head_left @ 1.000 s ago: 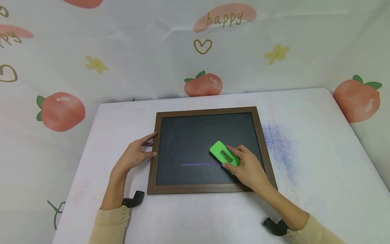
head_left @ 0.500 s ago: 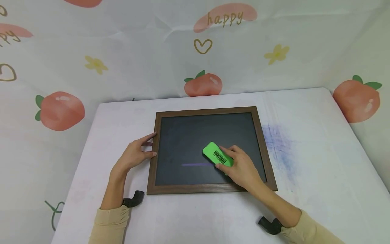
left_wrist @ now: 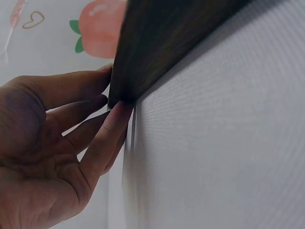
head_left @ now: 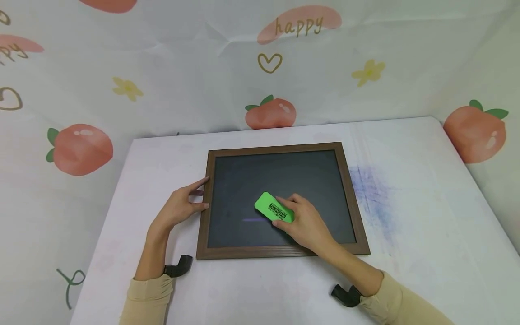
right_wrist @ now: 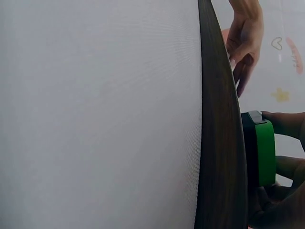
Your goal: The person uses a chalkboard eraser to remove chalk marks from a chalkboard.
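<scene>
A blackboard [head_left: 252, 180] in a brown wooden frame lies on the white table. My right hand [head_left: 306, 225] pinches a green magnetic board eraser [head_left: 274, 207] between thumb and fingers, holding it against the lower middle of the board. A short purple line [head_left: 253, 220] shows just left of the eraser; anything beneath the eraser is hidden. In the right wrist view, the eraser [right_wrist: 266, 153] stands behind the frame's near edge [right_wrist: 221, 143], its dark side toward the board. At the frame's left edge, my left hand [head_left: 178, 206] touches the wood with extended fingers and thumb.
Blue smudges [head_left: 371, 194] mark the table [head_left: 426, 216] right of the board. A white backdrop [head_left: 195, 85] printed with peaches stands behind. A black curved piece sits at each wrist, by the left cuff [head_left: 178, 266] and the right cuff [head_left: 346, 296].
My right hand has slid the eraser leftward across the board. The visible part of the purple line has become shorter. My left hand stays at the frame's left edge.
</scene>
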The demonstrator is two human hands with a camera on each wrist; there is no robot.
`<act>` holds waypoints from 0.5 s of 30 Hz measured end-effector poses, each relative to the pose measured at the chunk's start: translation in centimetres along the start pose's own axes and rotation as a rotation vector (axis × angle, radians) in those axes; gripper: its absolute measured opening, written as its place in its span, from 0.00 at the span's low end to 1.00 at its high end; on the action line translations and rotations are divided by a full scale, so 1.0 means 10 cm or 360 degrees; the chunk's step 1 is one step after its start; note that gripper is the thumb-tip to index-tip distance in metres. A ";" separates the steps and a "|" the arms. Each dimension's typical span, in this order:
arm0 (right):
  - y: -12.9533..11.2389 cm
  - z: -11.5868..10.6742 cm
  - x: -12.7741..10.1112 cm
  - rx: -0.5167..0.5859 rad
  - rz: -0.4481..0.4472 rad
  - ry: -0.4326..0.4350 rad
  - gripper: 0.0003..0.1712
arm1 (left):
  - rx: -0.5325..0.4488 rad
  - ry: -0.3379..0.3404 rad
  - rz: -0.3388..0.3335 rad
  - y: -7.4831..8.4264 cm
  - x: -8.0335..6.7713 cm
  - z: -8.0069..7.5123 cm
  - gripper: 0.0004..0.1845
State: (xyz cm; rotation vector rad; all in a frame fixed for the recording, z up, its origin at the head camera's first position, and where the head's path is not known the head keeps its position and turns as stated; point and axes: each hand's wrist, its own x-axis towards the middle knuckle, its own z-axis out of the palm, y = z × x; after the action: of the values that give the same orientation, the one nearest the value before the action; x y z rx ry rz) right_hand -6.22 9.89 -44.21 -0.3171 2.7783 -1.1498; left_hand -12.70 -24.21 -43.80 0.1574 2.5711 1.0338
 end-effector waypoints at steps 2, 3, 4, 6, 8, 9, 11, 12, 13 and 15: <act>-0.01 0.01 0.01 0.0002 -0.0013 0.0000 0.38 | 0.0003 0.0000 0.0000 0.00 0.00 0.00 0.41; -0.01 0.02 0.01 0.0003 -0.0018 0.0004 0.38 | 0.0004 0.0000 0.0001 0.00 0.00 0.00 0.41; -0.02 0.02 0.02 0.0006 -0.0024 0.0005 0.38 | 0.0004 0.0000 0.0002 0.00 0.00 -0.01 0.41; -0.02 0.03 0.03 0.0012 -0.0037 0.0005 0.38 | 0.0010 0.0000 0.0005 0.00 -0.01 -0.01 0.41; -0.04 0.04 0.03 0.0013 -0.0043 0.0001 0.38 | 0.0013 0.0000 0.0006 0.01 -0.01 -0.01 0.41; -0.04 0.05 0.04 0.0013 -0.0045 -0.0002 0.38 | 0.0012 0.0000 0.0005 0.00 -0.01 -0.01 0.41; -0.06 0.06 0.05 0.0012 -0.0046 -0.0012 0.38 | 0.0011 0.0001 0.0006 0.00 -0.01 -0.01 0.41; -0.07 0.06 0.05 0.0010 -0.0045 -0.0019 0.38 | 0.0010 0.0001 0.0006 0.00 -0.01 -0.01 0.41; -0.08 0.06 0.06 0.0009 -0.0043 -0.0026 0.38 | 0.0008 0.0000 0.0007 0.00 -0.01 -0.01 0.41; -0.10 0.08 0.08 0.0008 -0.0043 -0.0039 0.37 | 0.0006 -0.0001 0.0008 0.00 0.00 -0.01 0.41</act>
State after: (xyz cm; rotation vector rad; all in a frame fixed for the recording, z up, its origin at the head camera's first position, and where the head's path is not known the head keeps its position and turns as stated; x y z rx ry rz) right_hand -6.68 8.47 -44.06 -0.3674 2.7577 -1.1505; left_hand -12.71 -24.26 -43.67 0.1654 2.5731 1.0309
